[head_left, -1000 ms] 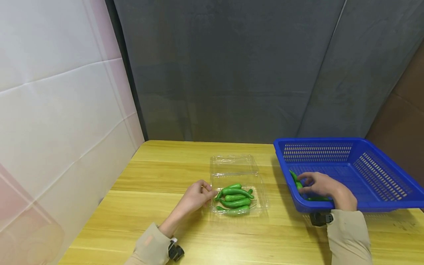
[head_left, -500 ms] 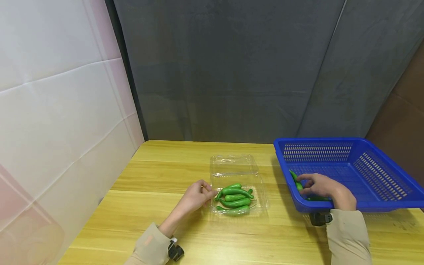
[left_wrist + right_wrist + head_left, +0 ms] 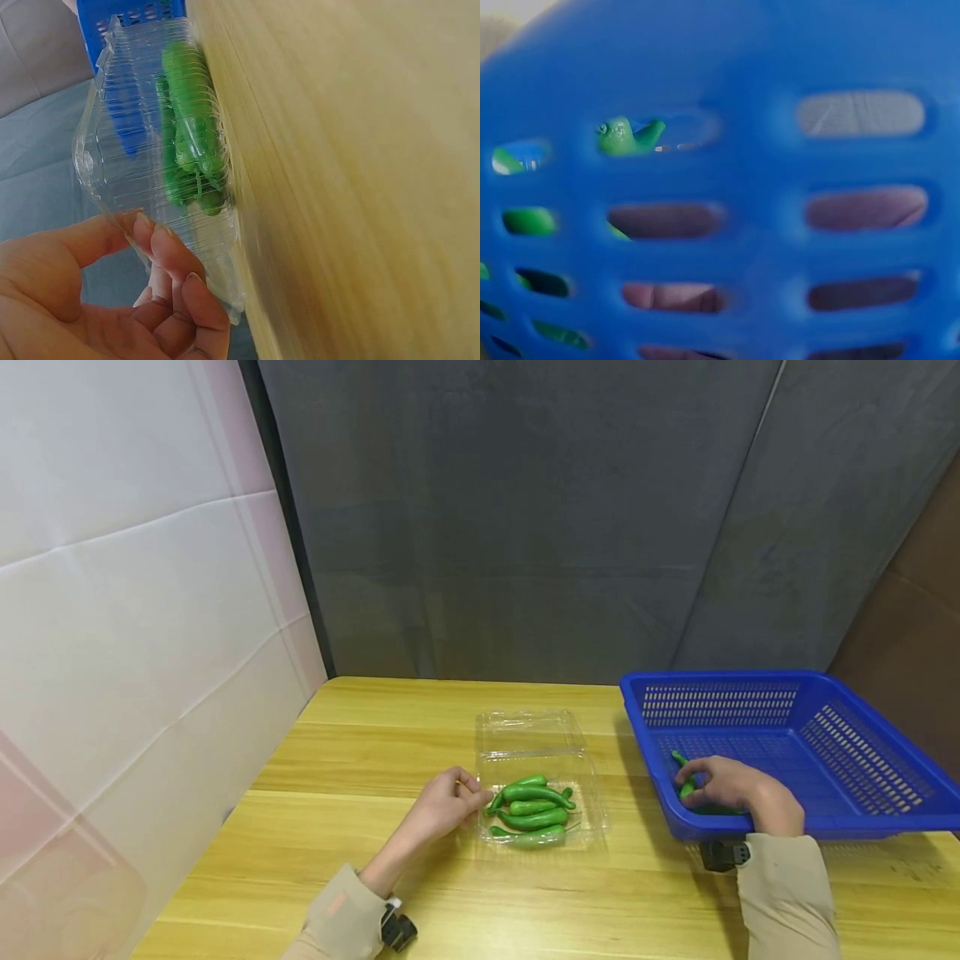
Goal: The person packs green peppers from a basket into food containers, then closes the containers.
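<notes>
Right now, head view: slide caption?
Left hand pinches clear container of green peppers; right hand holds pepper in blue basket.

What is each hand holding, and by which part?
The left hand pinches the clear container by its left rim. The right hand grips a green pepper; exact spot hidden.

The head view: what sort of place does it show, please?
Probably a makeshift, screened-off work booth, though I cannot be sure: the wood-grain table has a dark grey sheet behind it and a creased white sheet on its left.
</notes>
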`<state>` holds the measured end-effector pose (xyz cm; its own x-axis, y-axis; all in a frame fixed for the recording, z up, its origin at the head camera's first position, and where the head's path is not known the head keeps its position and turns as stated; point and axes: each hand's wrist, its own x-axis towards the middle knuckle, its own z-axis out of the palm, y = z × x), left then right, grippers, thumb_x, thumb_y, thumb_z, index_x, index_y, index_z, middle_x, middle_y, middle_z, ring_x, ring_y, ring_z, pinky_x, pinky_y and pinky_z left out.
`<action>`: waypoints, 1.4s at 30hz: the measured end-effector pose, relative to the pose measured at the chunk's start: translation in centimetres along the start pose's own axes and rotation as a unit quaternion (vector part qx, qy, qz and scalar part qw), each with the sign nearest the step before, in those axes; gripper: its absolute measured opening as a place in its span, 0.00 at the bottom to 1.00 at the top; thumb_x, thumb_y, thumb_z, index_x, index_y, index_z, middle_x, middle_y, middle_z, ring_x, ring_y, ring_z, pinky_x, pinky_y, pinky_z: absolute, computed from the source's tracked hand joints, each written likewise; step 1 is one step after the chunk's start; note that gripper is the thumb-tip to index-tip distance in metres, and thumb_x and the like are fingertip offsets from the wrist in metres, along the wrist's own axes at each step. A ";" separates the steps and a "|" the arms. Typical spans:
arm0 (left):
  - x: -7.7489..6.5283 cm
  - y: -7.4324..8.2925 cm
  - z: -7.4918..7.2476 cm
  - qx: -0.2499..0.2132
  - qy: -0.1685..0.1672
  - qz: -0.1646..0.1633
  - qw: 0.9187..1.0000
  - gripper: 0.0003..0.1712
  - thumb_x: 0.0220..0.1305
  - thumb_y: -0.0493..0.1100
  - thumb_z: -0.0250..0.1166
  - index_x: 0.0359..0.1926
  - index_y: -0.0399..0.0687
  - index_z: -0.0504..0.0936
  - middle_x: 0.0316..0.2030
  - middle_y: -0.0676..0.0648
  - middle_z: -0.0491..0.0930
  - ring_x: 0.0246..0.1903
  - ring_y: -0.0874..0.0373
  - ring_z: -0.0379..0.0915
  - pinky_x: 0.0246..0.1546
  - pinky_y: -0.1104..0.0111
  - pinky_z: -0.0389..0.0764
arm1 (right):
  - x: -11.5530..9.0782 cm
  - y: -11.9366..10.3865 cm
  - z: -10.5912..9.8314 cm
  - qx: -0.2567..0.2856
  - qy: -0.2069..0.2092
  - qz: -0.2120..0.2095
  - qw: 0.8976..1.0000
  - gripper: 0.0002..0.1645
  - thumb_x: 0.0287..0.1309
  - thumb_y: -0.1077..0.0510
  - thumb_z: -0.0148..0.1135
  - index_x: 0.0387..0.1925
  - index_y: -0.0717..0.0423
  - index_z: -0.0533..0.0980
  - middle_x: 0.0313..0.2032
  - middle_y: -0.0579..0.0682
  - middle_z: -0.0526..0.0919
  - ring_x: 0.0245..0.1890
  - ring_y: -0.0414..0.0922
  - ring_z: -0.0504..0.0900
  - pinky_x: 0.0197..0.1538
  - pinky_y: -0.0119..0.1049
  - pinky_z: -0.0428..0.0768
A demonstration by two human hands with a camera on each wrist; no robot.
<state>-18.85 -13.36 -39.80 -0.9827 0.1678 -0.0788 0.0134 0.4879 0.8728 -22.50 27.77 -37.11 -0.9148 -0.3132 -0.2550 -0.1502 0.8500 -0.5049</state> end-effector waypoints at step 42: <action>-0.1 0.1 -0.1 0.000 -0.003 0.004 1.000 0.13 0.68 0.42 0.68 0.41 0.37 0.75 0.24 0.42 0.78 0.21 0.53 0.74 0.25 0.67 0.71 | -1.3 0.4 -1.1 0.002 0.176 -0.055 0.983 0.10 0.68 0.67 0.57 0.48 0.59 0.79 0.34 0.53 0.85 0.31 0.46 0.81 0.33 0.43 0.74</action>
<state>-18.75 -13.38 -39.66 -0.9812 0.1777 -0.0748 0.0215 0.4864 0.8735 -21.80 28.94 -36.11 -0.9664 -0.2356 0.1024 -0.2541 0.8176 -0.5167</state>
